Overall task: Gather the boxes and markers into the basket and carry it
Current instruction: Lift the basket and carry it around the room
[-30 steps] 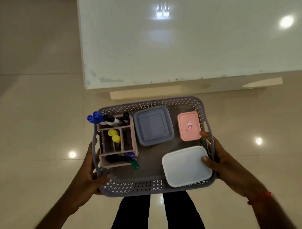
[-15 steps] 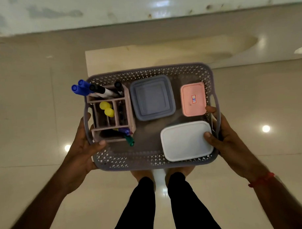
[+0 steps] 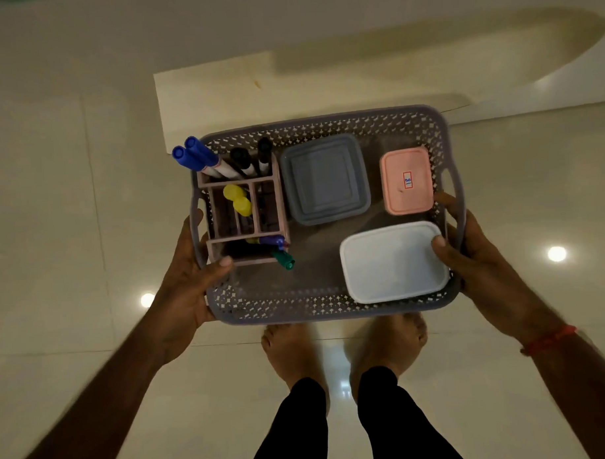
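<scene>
Grey perforated plastic basket (image 3: 331,312) hangs above the glossy tiled floor (image 3: 53,203), carried by both hands. The left hand (image 3: 186,278) and right hand (image 3: 477,257) each grip a side wall, fingers (image 3: 446,199) curled round the rim and thumbs hooked inside. The white lidded box (image 3: 391,262) touches the right thumb, and the small pink box (image 3: 407,181) sits just beyond it. The grey box (image 3: 323,178) lies midway between both hands' fingers. Against the left thumb stands a pink organiser (image 3: 212,248) holding blue, black, yellow and green markers (image 3: 195,157).
</scene>
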`<state>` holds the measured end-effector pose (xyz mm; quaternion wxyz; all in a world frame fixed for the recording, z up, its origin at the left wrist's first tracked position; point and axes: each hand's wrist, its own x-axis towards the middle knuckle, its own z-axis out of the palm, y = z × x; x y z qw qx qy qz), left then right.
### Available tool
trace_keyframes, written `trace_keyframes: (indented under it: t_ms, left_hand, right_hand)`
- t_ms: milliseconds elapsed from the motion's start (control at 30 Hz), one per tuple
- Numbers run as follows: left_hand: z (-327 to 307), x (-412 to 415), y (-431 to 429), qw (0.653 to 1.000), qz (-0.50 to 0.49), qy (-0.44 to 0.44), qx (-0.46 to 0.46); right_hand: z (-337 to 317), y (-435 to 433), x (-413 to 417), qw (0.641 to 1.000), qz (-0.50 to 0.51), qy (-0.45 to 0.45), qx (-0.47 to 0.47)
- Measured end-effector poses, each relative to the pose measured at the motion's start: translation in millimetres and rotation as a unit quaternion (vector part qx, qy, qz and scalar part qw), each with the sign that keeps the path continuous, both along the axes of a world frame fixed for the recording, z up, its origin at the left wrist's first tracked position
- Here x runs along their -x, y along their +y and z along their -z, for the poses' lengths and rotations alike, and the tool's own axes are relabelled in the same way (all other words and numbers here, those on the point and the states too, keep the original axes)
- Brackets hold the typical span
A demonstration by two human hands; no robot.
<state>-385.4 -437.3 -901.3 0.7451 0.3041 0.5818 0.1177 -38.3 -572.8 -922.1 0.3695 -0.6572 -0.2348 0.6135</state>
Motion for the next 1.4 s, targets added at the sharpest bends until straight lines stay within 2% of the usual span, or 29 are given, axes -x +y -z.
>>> trace_keyframes:
  t_ms: [433,700,867,967,1100,1233,1333,1400]
  left_hand:
    - [29,-35,66,0.999,0.027,-0.011,-0.032]
    - [42,-43,99,0.999,0.002,0.046,-0.016]
    - [47,-54,112,0.993,-0.062,0.092,-0.040]
    - [53,-65,115,0.979,-0.159,0.126,-0.026]
    - [60,-80,115,0.957,-0.266,0.114,0.013]
    - [65,-86,112,0.959,-0.257,0.123,0.012]
    - [65,-83,111,0.962,-0.248,0.106,0.034]
    - [65,-82,112,0.959,-0.263,0.095,0.037]
  right_hand:
    - [35,66,-24,0.999,0.027,-0.037,0.009]
    - [51,98,-29,0.998,0.040,-0.048,0.002]
    - [55,114,-31,0.993,0.107,-0.052,0.028]
    - [58,124,-25,0.981,0.186,-0.029,0.037]
    - [62,136,-10,0.963,0.264,0.014,0.047]
    - [69,134,1,0.937,0.334,0.056,0.084]
    - [68,129,6,0.930,0.337,0.109,0.099]
    - [67,131,5,0.930,0.336,0.108,0.100]
